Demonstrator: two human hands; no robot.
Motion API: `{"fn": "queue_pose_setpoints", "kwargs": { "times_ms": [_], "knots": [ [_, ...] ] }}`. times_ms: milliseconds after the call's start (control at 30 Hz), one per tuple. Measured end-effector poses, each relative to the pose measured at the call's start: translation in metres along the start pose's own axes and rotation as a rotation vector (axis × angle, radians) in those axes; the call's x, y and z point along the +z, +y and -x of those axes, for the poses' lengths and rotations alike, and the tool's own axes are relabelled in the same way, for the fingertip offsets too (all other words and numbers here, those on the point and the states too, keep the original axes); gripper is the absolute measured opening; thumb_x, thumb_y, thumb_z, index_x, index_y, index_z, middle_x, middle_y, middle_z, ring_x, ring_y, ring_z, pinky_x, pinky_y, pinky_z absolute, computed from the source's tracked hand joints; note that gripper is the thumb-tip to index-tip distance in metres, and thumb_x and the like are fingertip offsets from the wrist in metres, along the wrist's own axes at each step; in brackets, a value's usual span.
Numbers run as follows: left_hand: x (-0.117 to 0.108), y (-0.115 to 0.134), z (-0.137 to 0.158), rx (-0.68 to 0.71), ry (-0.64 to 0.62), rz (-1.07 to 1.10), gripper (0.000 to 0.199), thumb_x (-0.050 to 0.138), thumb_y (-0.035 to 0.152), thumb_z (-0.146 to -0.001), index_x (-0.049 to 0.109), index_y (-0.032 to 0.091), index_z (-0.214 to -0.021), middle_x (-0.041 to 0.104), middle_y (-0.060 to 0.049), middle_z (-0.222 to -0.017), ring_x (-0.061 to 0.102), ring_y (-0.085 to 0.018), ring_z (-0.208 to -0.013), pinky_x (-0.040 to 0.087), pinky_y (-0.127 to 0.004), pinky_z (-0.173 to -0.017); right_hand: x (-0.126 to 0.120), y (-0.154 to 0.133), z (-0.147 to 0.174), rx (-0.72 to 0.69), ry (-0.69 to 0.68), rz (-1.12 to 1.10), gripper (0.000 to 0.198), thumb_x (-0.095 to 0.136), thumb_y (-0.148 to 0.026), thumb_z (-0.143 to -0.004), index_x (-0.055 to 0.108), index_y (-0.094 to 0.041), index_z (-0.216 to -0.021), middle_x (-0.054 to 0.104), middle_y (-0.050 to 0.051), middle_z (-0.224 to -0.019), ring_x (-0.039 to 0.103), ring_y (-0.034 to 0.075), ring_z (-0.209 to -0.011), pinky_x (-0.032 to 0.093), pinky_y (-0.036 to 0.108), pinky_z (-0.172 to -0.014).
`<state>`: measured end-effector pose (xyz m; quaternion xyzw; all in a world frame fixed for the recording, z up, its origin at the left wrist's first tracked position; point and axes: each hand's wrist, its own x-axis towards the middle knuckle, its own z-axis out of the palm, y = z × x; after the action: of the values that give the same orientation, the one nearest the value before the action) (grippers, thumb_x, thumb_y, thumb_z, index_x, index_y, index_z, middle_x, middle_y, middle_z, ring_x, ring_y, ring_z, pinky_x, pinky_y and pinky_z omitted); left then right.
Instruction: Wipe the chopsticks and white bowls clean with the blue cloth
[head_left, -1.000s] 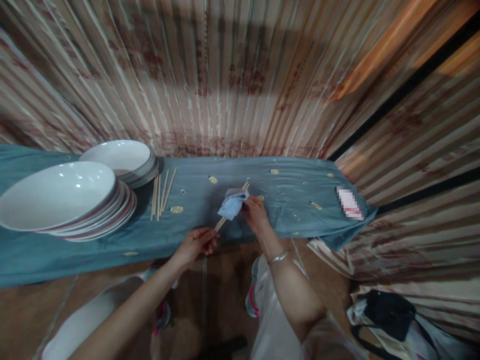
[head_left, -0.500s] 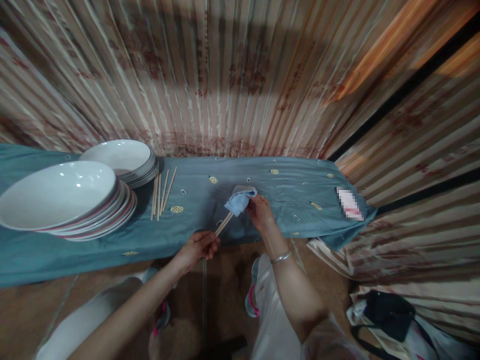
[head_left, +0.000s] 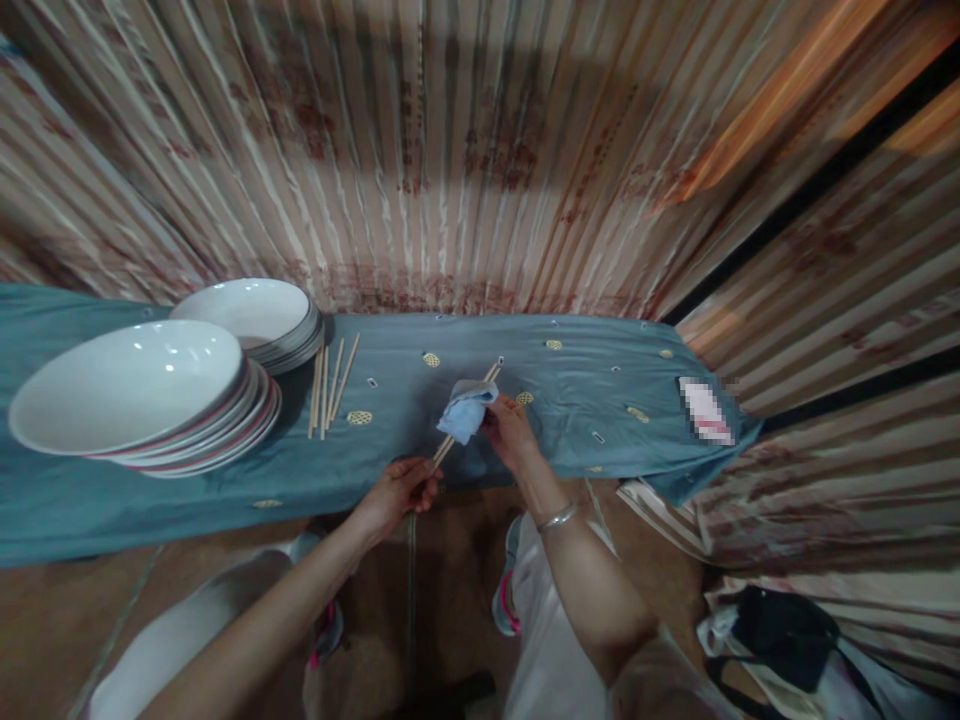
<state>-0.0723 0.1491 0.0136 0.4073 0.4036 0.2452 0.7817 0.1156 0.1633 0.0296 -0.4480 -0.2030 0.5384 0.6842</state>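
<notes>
My left hand point(head_left: 409, 485) is closed around the lower ends of a pair of wooden chopsticks point(head_left: 444, 449), which slant up and to the right over the table's front part. A light blue cloth point(head_left: 465, 411) is wrapped about their middle, and the chopsticks' tips stick out above it. Gripping that cloth from the right is my right hand point(head_left: 511, 432), its fingers partly hidden behind the fabric. Several loose chopsticks point(head_left: 325, 395) lie side by side on the blue tablecloth point(head_left: 405, 340), left of my hands.
A stack of large white bowls point(head_left: 127, 390) stands at the left, with a stack of smaller white dishes point(head_left: 255, 315) behind it. A blurred-out white and pink item point(head_left: 706, 411) lies at the table's right end. Pleated curtains point(head_left: 495, 180) hang behind; a black bag point(head_left: 787, 635) sits low right.
My right hand has slid the cloth down the chopsticks toward my left hand, so the upper tips now show. My left hand keeps its hold. The view has shifted slightly.
</notes>
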Motion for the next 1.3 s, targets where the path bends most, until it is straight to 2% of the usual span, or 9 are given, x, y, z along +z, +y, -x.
{"fn": "queue_pose_setpoints", "kwargs": {
  "times_ms": [300,600,800,900,967,1033,1167,1300],
  "knots": [
    [0.003,0.005,-0.002,0.039,0.050,0.039,0.033,0.071,0.044,-0.063,0.062,0.013,-0.070,0.054,0.003,-0.050,0.044,-0.006,-0.039,0.028,-0.020,-0.039,0.021,0.012,0.014,0.089,-0.063,0.047,0.015,0.076,-0.031,-0.051,0.066,-0.021,-0.057,0.067,-0.002,-0.059,0.059,0.014,-0.061,0.045,0.025,-0.058],
    [0.004,0.003,-0.007,0.075,0.108,0.092,0.034,0.074,0.042,-0.055,0.058,0.013,-0.063,0.058,0.001,-0.051,0.045,-0.006,-0.037,0.030,-0.020,-0.039,0.028,0.028,0.022,0.161,-0.101,0.088,0.019,0.078,-0.032,-0.048,0.068,-0.020,-0.059,0.064,-0.005,-0.054,0.051,0.009,-0.051,0.040,0.022,-0.054],
    [-0.003,0.014,-0.007,0.060,0.041,-0.103,0.042,0.069,0.052,-0.058,0.062,0.014,-0.072,0.068,-0.005,-0.062,0.054,-0.012,-0.041,0.038,-0.023,-0.041,0.022,0.026,0.016,0.137,-0.121,0.121,0.019,0.078,-0.032,-0.050,0.069,-0.020,-0.061,0.064,-0.004,-0.054,0.052,0.010,-0.052,0.039,0.023,-0.054],
    [-0.015,0.031,-0.008,0.163,0.165,-0.208,0.042,0.070,0.055,-0.058,0.062,0.014,-0.063,0.065,-0.003,-0.056,0.053,-0.011,-0.039,0.037,-0.023,-0.041,0.018,0.023,0.015,0.139,-0.122,0.123,0.019,0.079,-0.032,-0.049,0.069,-0.020,-0.060,0.065,-0.004,-0.055,0.054,0.011,-0.052,0.040,0.023,-0.054],
    [-0.022,0.042,-0.009,0.258,0.289,-0.149,0.042,0.075,0.053,-0.055,0.066,0.014,-0.068,0.066,-0.002,-0.060,0.054,-0.011,-0.043,0.039,-0.023,-0.044,0.018,0.022,0.017,0.163,-0.150,0.150,0.020,0.080,-0.032,-0.048,0.070,-0.020,-0.060,0.065,-0.004,-0.054,0.053,0.010,-0.050,0.040,0.022,-0.053],
    [-0.024,0.050,-0.008,0.303,0.344,-0.040,0.043,0.078,0.050,-0.053,0.069,0.013,-0.075,0.068,-0.004,-0.069,0.056,-0.010,-0.052,0.042,-0.023,-0.050,0.019,0.024,0.022,0.198,-0.201,0.191,0.021,0.080,-0.033,-0.049,0.070,-0.019,-0.062,0.065,-0.003,-0.054,0.053,0.010,-0.050,0.040,0.022,-0.053],
    [-0.021,0.053,-0.007,0.266,0.331,0.096,0.043,0.082,0.045,-0.048,0.072,0.013,-0.076,0.069,-0.005,-0.074,0.055,-0.009,-0.056,0.042,-0.021,-0.053,0.025,0.031,0.033,0.268,-0.305,0.270,0.024,0.082,-0.035,-0.049,0.071,-0.019,-0.064,0.066,-0.004,-0.056,0.054,0.009,-0.052,0.041,0.022,-0.058],
    [-0.017,0.049,-0.007,0.250,0.305,0.105,0.036,0.083,0.042,-0.046,0.072,0.013,-0.065,0.064,-0.002,-0.058,0.051,-0.009,-0.050,0.038,-0.021,-0.049,0.027,0.036,0.040,0.318,-0.392,0.303,0.026,0.082,-0.037,-0.049,0.071,-0.018,-0.064,0.066,-0.004,-0.057,0.054,0.010,-0.055,0.039,0.022,-0.060]
  ]
}}
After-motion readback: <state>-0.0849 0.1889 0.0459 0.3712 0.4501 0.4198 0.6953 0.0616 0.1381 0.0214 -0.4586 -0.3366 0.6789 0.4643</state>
